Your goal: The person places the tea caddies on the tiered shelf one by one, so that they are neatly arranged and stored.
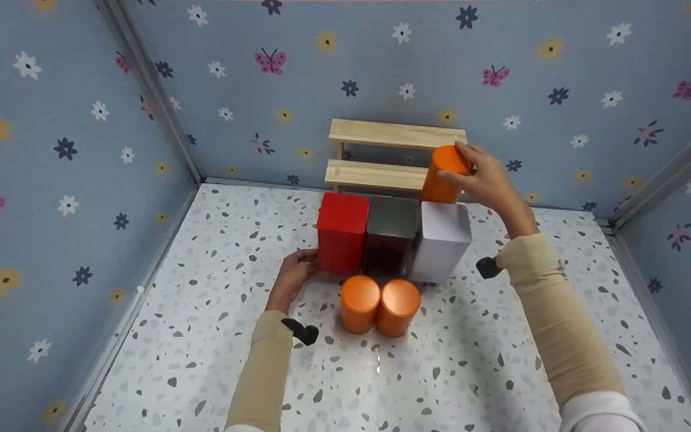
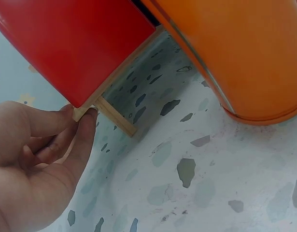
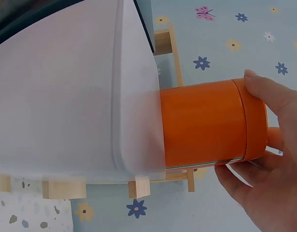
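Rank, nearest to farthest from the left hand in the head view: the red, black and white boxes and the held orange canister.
1. Red box: beside the left hand
2. Black box: mid-row
3. White box: right end
4. Held orange canister: behind white box

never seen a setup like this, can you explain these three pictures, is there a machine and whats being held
There's no machine here, just a person's two bare hands. The wide picture comes from a camera on the head, looking forward and down; the other two come from cameras worn on each wrist.

The left hand pinches a low front corner of a wooden stepped stand, under the red box. Beside that box stand a dark box and a white box. The right hand grips the top of an orange canister behind the white box.

Two more orange canisters stand upright, side by side, on the speckled surface in front.
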A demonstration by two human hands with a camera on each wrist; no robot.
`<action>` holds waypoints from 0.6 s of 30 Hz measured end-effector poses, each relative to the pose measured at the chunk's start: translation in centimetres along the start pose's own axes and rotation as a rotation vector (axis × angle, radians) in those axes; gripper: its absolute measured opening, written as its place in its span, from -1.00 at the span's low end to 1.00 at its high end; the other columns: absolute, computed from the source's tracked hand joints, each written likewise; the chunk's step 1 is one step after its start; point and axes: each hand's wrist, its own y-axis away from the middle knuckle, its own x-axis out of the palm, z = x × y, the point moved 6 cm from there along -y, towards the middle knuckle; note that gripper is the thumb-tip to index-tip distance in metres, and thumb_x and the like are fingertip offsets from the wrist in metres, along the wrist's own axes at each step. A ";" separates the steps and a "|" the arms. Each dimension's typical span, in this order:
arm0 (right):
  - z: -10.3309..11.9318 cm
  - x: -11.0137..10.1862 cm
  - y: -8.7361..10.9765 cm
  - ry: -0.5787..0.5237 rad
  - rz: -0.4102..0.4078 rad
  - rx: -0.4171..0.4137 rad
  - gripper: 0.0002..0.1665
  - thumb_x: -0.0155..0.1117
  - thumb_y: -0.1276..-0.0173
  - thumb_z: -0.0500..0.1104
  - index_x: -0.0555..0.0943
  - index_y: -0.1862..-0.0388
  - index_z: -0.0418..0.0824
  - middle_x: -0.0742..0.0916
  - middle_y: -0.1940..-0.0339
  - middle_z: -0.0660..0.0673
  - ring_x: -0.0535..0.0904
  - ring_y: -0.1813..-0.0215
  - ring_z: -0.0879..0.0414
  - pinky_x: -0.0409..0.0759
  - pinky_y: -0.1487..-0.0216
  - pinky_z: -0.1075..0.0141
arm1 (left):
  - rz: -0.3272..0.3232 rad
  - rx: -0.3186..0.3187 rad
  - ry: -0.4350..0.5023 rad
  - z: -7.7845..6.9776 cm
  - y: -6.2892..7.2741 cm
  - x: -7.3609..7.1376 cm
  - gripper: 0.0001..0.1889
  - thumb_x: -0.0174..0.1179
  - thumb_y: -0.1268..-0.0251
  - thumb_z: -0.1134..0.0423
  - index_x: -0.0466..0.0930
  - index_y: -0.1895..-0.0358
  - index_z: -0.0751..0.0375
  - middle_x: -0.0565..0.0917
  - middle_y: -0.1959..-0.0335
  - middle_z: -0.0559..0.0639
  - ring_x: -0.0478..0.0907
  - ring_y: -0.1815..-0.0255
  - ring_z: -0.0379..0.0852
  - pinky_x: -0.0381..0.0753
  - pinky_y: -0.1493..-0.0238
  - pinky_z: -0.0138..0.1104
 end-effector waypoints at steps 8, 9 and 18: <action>-0.2 -0.1 0.2 -0.027 0.011 -0.017 0.04 0.27 -0.16 0.32 0.16 -0.51 -0.06 0.31 -0.47 -0.18 0.40 -0.29 -0.11 0.39 -0.35 0.01 | -0.001 -0.021 -0.057 0.2 -0.2 0.0 -0.51 -0.07 -0.17 0.58 0.48 -0.20 0.27 0.54 -0.17 0.15 0.50 -0.16 -0.02 0.52 -0.20 -0.22; -0.2 -0.1 0.2 -0.033 0.009 -0.013 0.03 0.27 -0.16 0.32 0.16 -0.51 -0.06 0.31 -0.48 -0.18 0.39 -0.30 -0.12 0.38 -0.36 0.00 | -0.002 -0.023 -0.067 0.3 -0.2 0.0 -0.51 -0.07 -0.18 0.57 0.48 -0.20 0.25 0.54 -0.17 0.14 0.50 -0.17 -0.03 0.52 -0.20 -0.22; 0.0 -0.1 0.1 -0.007 0.011 -0.020 0.04 0.27 -0.14 0.35 0.17 -0.51 -0.04 0.33 -0.46 -0.19 0.40 -0.28 -0.13 0.38 -0.35 -0.02 | -0.009 -0.021 -0.064 0.2 -0.3 -0.1 -0.52 -0.06 -0.18 0.56 0.51 -0.18 0.24 0.56 -0.15 0.13 0.51 -0.15 -0.04 0.52 -0.19 -0.22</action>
